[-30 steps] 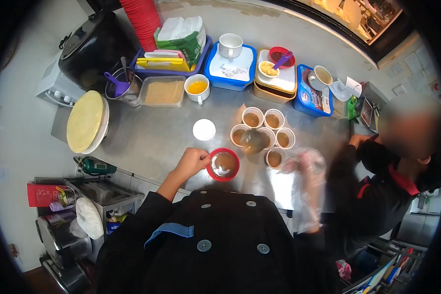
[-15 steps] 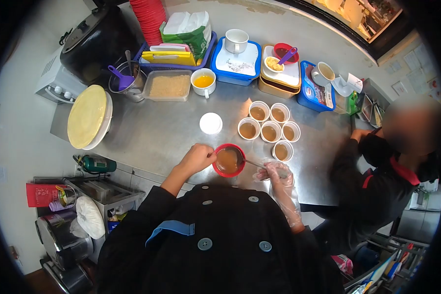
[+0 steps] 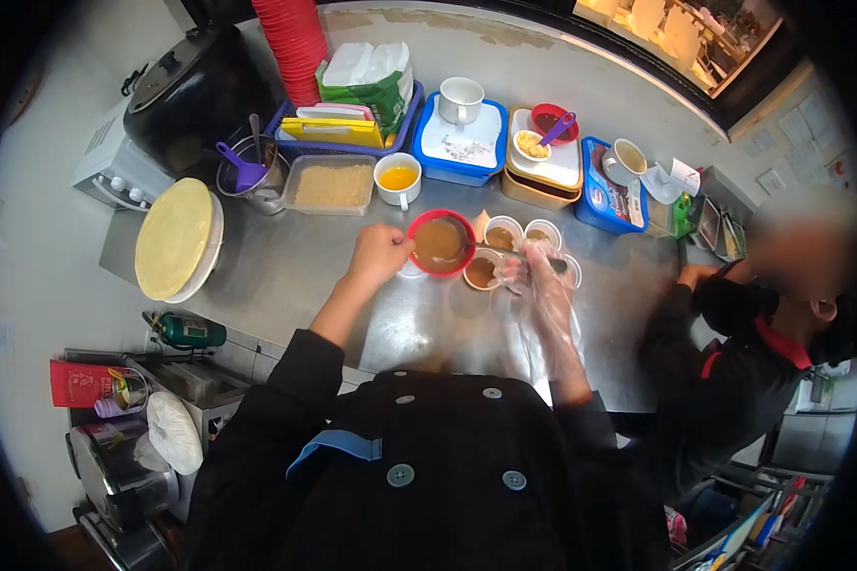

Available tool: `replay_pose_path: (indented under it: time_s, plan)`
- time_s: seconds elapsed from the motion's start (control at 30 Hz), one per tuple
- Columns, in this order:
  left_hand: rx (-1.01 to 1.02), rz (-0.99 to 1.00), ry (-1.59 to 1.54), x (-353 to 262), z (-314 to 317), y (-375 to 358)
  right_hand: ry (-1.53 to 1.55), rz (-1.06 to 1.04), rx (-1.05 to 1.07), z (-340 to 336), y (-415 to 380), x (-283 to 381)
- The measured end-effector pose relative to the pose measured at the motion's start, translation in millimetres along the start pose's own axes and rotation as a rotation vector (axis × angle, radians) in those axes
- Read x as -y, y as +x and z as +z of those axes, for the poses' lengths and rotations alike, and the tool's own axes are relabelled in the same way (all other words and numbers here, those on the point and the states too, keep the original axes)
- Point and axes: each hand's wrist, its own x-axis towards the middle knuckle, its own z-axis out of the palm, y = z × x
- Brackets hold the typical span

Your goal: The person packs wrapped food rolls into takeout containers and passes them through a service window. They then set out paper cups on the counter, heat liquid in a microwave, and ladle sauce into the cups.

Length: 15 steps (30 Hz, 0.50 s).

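Note:
My left hand [image 3: 383,255] is closed on the left rim of a red bowl [image 3: 441,242] of brown liquid, held over the steel counter. My right hand [image 3: 540,274], in a clear plastic glove, grips the handle of a spoon [image 3: 497,249] whose other end is at the bowl's right side. Beneath and beyond the glove stand several white cups of brown liquid, among them one at the front left [image 3: 483,272] and one at the back [image 3: 502,234]; the glove hides others. A white round item [image 3: 410,270] shows partly beneath the bowl.
Along the back stand a mug of yellow liquid [image 3: 397,179], a tub of crumbs [image 3: 330,185], blue-lidded boxes and a stack of red bowls [image 3: 289,52]. A stack of yellow rounds [image 3: 174,238] is at the left. A co-worker [image 3: 771,324] stands at the right edge.
Both hands have moved forward, away from my body. The red bowl and spoon went with them, and the right hand now covers some of the cups.

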Motion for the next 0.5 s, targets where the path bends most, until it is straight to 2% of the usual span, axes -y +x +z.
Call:
replay_pose_path:
  time_s: [0.03, 0.13, 0.27, 0.5]
  plan:
    - [-0.044, 0.029, 0.008, 3.5, 6.1, 10.2, 0.123, 0.053, 0.035, -1.6, 13.4, -4.8]
    - [-0.093, 0.007, 0.017, 17.6, 28.2, 36.4, 0.120, 0.016, -0.023, -11.3, 48.9, -25.2]
    - [-0.103, -0.050, 0.014, 21.6, 46.1, 53.4, 0.136, 0.057, -0.124, -4.0, 56.6, -23.2]
    - [-0.032, -0.216, -0.065, 24.3, 56.1, 55.9, 0.362, 0.079, -0.034, -21.5, 59.5, -36.6]
